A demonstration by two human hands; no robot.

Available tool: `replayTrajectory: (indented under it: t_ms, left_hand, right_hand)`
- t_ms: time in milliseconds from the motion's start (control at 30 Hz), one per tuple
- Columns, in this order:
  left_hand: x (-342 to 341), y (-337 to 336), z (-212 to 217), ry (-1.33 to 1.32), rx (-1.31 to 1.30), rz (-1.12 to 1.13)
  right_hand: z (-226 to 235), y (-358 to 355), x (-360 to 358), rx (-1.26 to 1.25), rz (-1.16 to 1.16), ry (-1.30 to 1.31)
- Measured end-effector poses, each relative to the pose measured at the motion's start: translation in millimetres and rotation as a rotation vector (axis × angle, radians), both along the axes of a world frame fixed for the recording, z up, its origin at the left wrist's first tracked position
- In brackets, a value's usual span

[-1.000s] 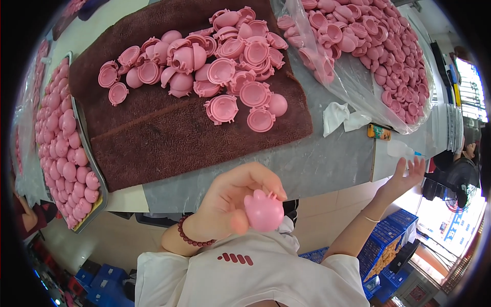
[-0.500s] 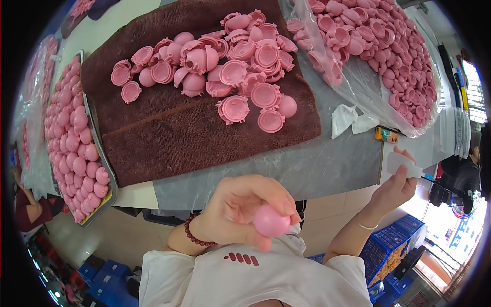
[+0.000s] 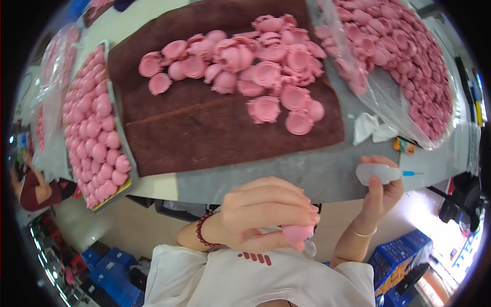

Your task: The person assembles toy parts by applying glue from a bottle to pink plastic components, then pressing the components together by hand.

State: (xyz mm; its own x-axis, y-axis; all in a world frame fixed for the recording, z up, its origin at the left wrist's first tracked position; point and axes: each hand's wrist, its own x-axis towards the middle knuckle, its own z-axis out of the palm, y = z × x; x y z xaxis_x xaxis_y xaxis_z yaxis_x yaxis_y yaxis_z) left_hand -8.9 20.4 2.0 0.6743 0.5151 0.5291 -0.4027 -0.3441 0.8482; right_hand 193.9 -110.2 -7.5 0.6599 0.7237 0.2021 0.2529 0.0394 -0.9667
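My left hand [image 3: 268, 209] is closed round a small pink plastic ball [image 3: 297, 234], held off the table's near edge in front of my shirt. The curled fingers cover much of the ball. Over to the right, my right hand [image 3: 382, 192] grips a whitish translucent squeeze bottle [image 3: 369, 174] lying sideways, its blue needle tip [image 3: 409, 173] pointing right, away from the ball. Beyond both hands a brown towel [image 3: 230, 140] carries a loose heap of pink half shells [image 3: 266, 74], some lying open and some domed side up.
On the left stands a tray [image 3: 118, 200] packed with pink balls [image 3: 99, 148]. A clear plastic bag [image 3: 376, 105] full of pink shells fills the far right, with a crumpled white tissue [image 3: 365, 128] and a small orange-green box [image 3: 405, 146] near it. Blue crates [image 3: 404, 250] stand below.
My left hand has turned, so its fingers now cover more of the ball. My right hand has come left with the bottle, nearer the left hand. The whole view has shifted somewhat.
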Motion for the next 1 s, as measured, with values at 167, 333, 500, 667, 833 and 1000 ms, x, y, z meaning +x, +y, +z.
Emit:
replayTrajectory:
  t_ms: [167,333,500,667,833,1000]
  left_hand:
    - [-38.7,28.6,7.7,0.084,0.166,0.179]
    - [-122.0,80.1,22.5,0.533,0.336,1.252]
    - [-142.2,106.2,39.7,0.682,0.518,1.571]
    - [-74.6,80.1,27.9,0.701,0.599,0.997]
    - [-59.9,91.0,7.2,0.949,0.667,0.920]
    - [-63.1,97.4,6.7,0.874,0.450,0.923]
  right_hand:
    - [-3.6,-9.6,3.3,0.012,-0.025,-0.031]
    - [-1.2,-6.9,2.1,-0.011,-0.017,-0.057]
    - [-1.7,-4.2,1.9,-0.027,-0.001,-0.067]
    - [-4.2,-5.2,3.5,-0.040,-0.013,-0.077]
    - [-3.0,-6.9,2.5,-0.029,0.008,-0.082]
    - [-2.1,-3.3,0.0,0.005,-0.005,-0.104]
